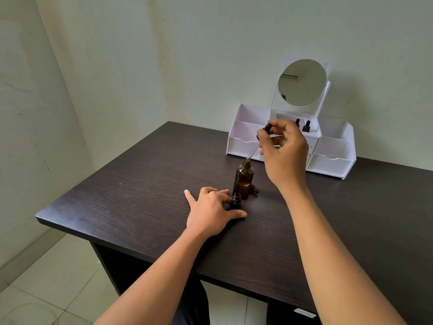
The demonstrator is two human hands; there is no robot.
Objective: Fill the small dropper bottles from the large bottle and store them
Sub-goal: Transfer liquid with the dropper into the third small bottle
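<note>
A large amber bottle [243, 179] stands open on the dark table [140, 191]. Just in front of it stands a small dark dropper bottle [236, 201], uncapped. My left hand [210, 212] rests on the table and holds this small bottle between fingers and thumb. My right hand [284, 151] pinches the black bulb of a dropper [263, 133] above the large bottle. The glass pipette slants down, its tip right at the large bottle's mouth. Two capped small dropper bottles [303, 125] stand in the white organizer's middle compartment. A small black cap [254, 189] lies behind the large bottle.
A white organizer [330, 158] with drawers and a round mirror [302, 82] stands at the back of the table against the wall. The table's left edge drops to a tiled floor [46, 277].
</note>
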